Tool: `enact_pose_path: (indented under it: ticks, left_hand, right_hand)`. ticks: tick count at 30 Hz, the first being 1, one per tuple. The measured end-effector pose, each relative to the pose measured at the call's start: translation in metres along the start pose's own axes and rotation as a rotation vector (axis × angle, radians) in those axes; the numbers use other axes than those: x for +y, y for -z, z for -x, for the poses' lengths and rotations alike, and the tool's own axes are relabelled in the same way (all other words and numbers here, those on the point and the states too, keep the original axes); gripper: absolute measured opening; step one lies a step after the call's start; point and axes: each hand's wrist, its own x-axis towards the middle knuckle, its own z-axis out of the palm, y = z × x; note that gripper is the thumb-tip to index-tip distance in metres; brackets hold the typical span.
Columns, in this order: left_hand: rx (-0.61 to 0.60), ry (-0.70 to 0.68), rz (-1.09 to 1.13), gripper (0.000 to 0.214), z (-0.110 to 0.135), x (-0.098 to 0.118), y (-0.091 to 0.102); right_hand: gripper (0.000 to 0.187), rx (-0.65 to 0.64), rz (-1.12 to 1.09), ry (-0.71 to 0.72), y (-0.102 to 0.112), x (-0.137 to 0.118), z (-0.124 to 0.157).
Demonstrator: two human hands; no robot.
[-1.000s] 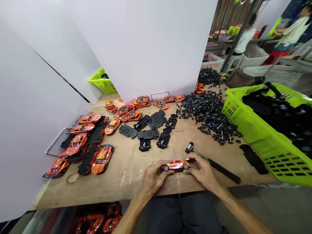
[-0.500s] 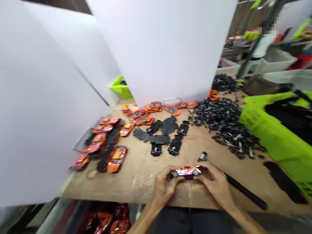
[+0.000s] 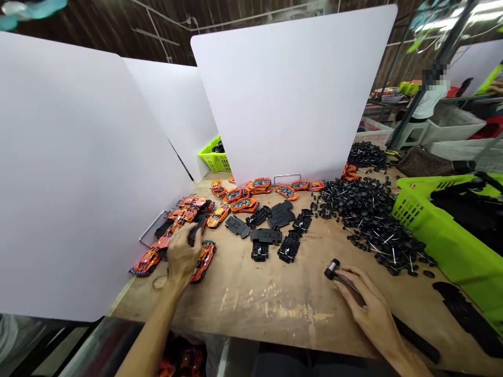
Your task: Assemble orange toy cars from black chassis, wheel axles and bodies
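Note:
My left hand (image 3: 182,255) reaches out to the left into a heap of orange toy cars (image 3: 204,257) and black chassis plates. Its fingers are bent down over the heap, and what they hold is hidden beneath them. My right hand (image 3: 367,305) lies flat on the wooden table (image 3: 275,306), fingers stretched over the black handle of a small hammer (image 3: 332,268). The hammer's head pokes out just beyond the fingertips.
More orange car bodies (image 3: 259,184) and black chassis (image 3: 271,230) lie mid-table before white divider panels (image 3: 291,94). A heap of black wheels on axles (image 3: 369,217) spreads at right beside a green basket (image 3: 444,246). Another green basket (image 3: 214,157) stands behind. People sit far right.
Both hands held one orange car at the table's front edge. Now they are apart: the left has swung to the car heap, the right rests on the hammer. The camera has tilted up.

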Motion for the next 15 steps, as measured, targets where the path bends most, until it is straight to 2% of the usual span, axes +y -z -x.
enact_pose_path:
  ticks: [5,9,12,15]
  left_hand:
    - [-0.333,-0.158,0.107,0.032,-0.065,0.059,-0.071]
    - [-0.463,-0.198,0.092,0.019,-0.107,0.074,-0.114]
    - [-0.527,-0.200,0.098,0.011,-0.112,0.081,-0.130]
    - [-0.555,-0.200,0.134,0.006,-0.096,0.105,-0.145]
  right_hand:
    - [0.023,-0.006,0.004,0.075,-0.020,-0.001,-0.001]
    - [0.023,-0.016,0.017,0.113,-0.023,0.006,-0.001]
    - [0.022,-0.022,0.010,0.081,-0.017,0.005,-0.016]
    - [0.023,-0.052,-0.019,0.091,-0.019,0.003,-0.055]
